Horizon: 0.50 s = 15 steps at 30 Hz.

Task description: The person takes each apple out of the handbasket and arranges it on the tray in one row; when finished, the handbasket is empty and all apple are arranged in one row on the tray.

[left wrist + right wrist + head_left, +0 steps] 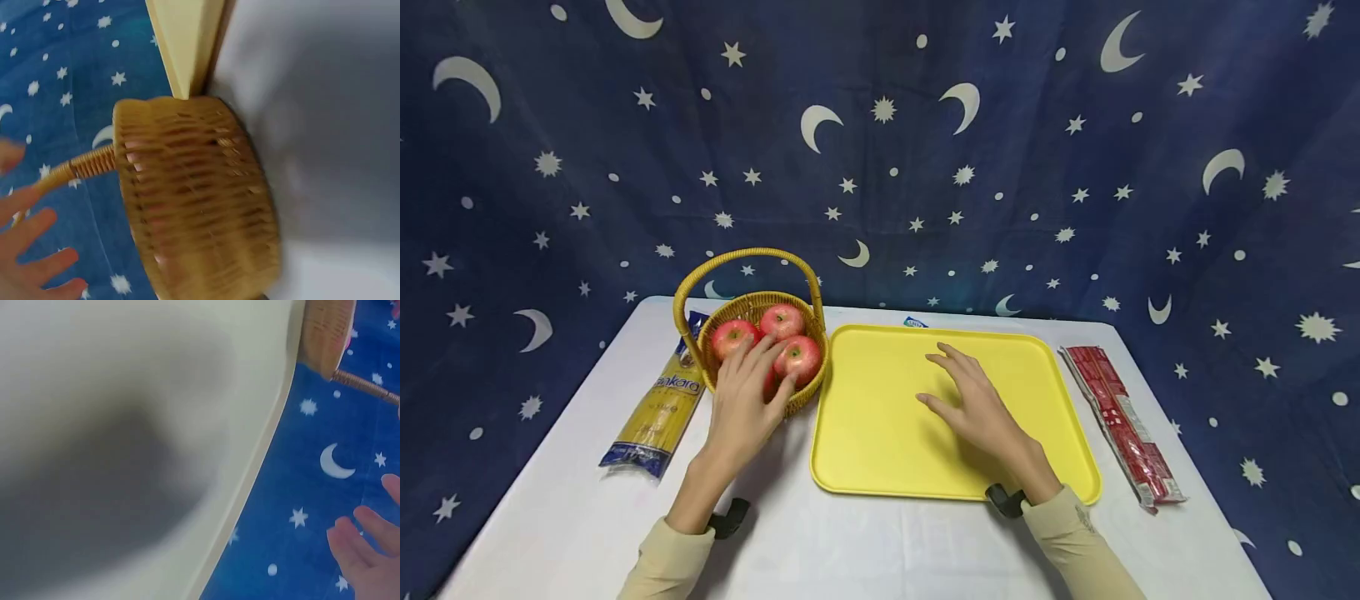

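The left hand (747, 392) reaches with spread fingers into the basket (807, 383) at the far left, over the near apple (801, 357), and should close squarely round it, while the right hand (973, 402) hovers flat and empty over the tray (865, 425).

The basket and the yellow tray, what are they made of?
The basket looks like woven wicker or rattan: tan strands criss-cross its wall and wrap its looped handle. The yellow tray looks like smooth moulded plastic, an even matte colour with a rounded raised rim, though I can't be sure.

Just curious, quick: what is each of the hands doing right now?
Left hand: open, fingers spread on the apples in the basket.
Right hand: open, empty, over the yellow tray.
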### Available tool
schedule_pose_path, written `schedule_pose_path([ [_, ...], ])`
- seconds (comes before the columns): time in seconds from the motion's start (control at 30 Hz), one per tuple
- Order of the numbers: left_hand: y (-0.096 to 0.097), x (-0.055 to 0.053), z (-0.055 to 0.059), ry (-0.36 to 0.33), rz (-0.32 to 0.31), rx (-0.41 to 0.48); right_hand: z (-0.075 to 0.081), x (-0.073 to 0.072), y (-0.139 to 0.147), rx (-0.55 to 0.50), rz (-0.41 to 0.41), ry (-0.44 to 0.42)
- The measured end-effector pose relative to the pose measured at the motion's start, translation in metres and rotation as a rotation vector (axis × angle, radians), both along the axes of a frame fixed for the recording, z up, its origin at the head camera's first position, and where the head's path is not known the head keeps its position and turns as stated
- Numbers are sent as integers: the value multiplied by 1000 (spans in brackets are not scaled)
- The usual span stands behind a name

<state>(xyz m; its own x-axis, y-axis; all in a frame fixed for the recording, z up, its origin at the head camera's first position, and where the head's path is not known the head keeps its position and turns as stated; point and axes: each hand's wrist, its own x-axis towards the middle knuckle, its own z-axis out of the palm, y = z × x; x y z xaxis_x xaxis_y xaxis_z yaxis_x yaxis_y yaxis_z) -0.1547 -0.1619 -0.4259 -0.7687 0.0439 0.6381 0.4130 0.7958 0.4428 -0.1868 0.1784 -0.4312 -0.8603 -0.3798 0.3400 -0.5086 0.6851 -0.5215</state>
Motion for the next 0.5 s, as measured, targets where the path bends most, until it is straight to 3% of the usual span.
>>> schedule_pose_path([
  [0.13,-16,16,-1,121,79,199,4,-11,-14,-94,11,-101],
  [0.27,-30,27,-4,120,198,311,5,-26,-31,-166,51,-166],
  [0.4,-46,28,-8,-54,303,427,3,-39,-49,-219,97,-206],
  [0.5,-60,22,-10,-253,308,532,3,-46,-65,-242,135,-232],
])
